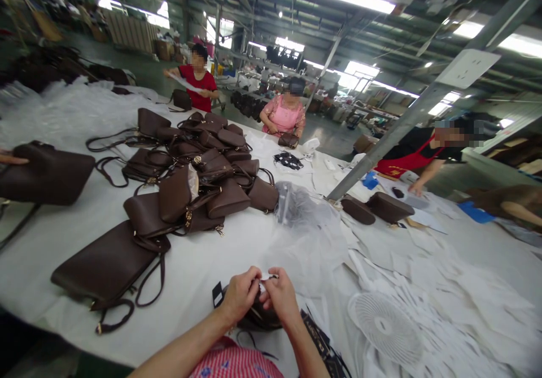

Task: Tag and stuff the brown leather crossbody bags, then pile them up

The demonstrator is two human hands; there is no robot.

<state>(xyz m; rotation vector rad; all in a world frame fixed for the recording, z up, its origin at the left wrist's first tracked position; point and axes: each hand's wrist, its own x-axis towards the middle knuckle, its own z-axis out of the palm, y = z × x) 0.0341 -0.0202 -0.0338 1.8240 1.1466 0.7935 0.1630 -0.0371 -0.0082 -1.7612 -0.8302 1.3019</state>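
At the near edge of the table, a dark brown bag (265, 317) lies under my two hands. My left hand (243, 294) has its fingers pinched on a small white piece (265, 277) above the bag. Close beside it, my right hand (279, 296) is closed on the same white piece from the other side. A black tag with a white label (217, 294) sticks out left of the bag. My hands cover much of the bag's top.
Brown bags (203, 174) are piled at left centre. Clear plastic bags (305, 225) lie ahead, a white fan (383, 327) and white paper strips to the right. A metal post (381, 138) stands right of centre. Several people work around the table; one hand holds a bag at far left.
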